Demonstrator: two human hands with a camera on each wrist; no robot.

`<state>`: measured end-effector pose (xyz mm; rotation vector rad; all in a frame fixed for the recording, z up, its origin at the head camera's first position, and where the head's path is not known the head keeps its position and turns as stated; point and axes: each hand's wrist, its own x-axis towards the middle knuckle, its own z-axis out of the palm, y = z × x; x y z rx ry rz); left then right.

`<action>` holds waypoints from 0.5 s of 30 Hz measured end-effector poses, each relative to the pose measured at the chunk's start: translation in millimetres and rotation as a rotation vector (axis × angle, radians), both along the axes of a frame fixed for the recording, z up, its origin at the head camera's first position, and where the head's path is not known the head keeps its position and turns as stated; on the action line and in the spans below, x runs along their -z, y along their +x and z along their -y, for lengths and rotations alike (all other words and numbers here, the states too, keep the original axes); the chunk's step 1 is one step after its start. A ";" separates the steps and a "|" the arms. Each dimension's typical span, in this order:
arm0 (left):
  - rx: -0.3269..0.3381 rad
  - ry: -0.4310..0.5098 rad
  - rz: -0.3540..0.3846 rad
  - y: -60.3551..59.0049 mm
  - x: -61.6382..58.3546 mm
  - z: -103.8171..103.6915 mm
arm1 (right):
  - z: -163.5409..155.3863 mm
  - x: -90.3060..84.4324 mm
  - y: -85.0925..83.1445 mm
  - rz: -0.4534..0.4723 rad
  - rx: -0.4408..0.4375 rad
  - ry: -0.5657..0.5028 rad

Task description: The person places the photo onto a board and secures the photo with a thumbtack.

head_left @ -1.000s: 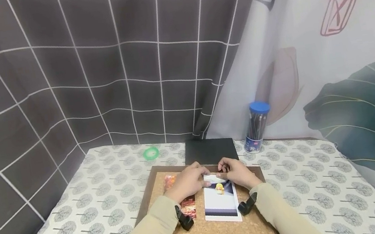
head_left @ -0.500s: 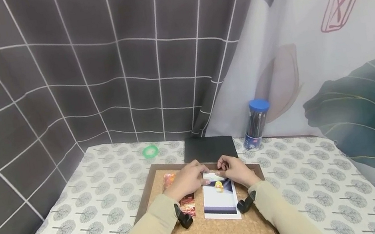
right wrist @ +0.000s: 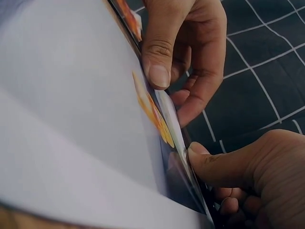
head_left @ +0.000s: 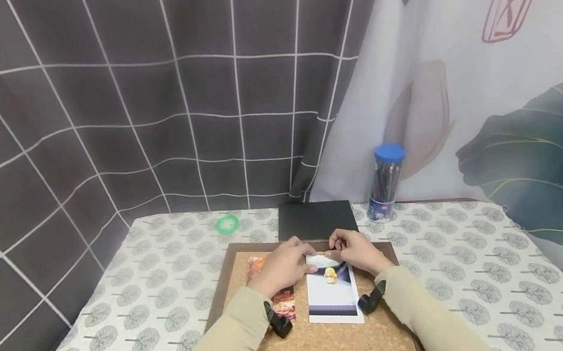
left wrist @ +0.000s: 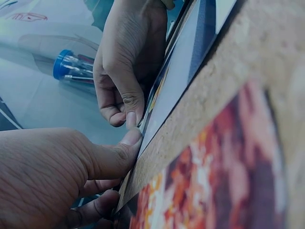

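Observation:
A photo of a small yellow figure [head_left: 332,296] lies on a cork board [head_left: 329,350] with a brown frame. Both hands hold the photo's far edge, which is lifted a little off the cork. My left hand [head_left: 308,254] pinches its left corner, thumb [left wrist: 125,145] on top and fingers curled beneath. At the right corner my right hand [head_left: 335,247] pinches it, thumb [right wrist: 209,160] against the edge. The photo [right wrist: 71,119] fills the right wrist view. A red-orange picture [head_left: 272,291] lies on the cork under my left wrist, also seen close up [left wrist: 214,181].
Just behind the board lies a black flat pad [head_left: 315,219]. A blue-capped tube of pencils [head_left: 385,184] stands at the back right, a green tape ring [head_left: 226,224] at the back left. A tree-patterned cloth [head_left: 144,317] covers the table. Curtains hang close behind.
Both hands keep their hold on the photo's far edge, almost unmoved. The head view has shifted slightly, so everything sits a bit higher in the frame.

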<state>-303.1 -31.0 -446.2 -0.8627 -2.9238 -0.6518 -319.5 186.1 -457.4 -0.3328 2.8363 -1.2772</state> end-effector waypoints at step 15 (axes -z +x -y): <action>-0.012 -0.013 0.002 0.0 3.9 2.2 | 3.7 1.8 1.0 -0.033 0.011 0.040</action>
